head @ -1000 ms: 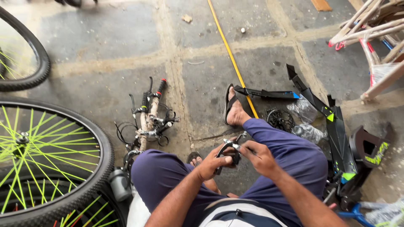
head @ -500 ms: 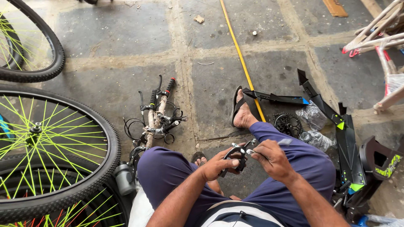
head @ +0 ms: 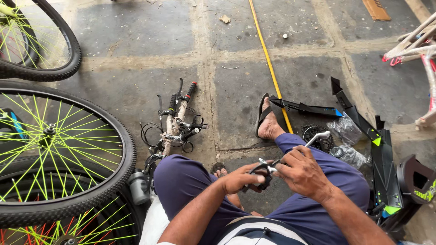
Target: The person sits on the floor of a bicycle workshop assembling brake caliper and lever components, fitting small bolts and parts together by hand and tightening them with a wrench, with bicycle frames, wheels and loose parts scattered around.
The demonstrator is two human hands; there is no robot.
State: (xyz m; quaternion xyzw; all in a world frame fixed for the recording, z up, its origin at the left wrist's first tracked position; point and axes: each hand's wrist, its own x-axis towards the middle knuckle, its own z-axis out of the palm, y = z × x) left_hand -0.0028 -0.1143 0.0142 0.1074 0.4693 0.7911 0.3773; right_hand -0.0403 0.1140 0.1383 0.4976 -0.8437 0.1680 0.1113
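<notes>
Head view: you sit on the floor (head: 136,27) with both hands over your lap. Your left hand (head: 240,178) is curled around a small black brake part (head: 263,174), gripping it from below. Your right hand (head: 302,172) is closed on a silver tool (head: 318,136), whose pale end sticks up past your knuckles, while its fingertips pinch the same part from the other side. So the part sits between your two hands, above your thighs, just short of your right knee.

By the look of it, you are partway through fitting or adjusting that part: both hands are working on it and nothing is set down yet. The next move seems to call for a steady left grip while the right turns or levers the tool; the exact joint is too small to make out.

To your left lies a handlebar (head: 177,118) with cables, and beyond it the wheels (head: 59,149) with green spokes. To your right are black mudguards (head: 363,124) and a sprocket (head: 315,136) near your sandalled foot (head: 268,122). A yellow hose (head: 265,54) runs across the floor.
</notes>
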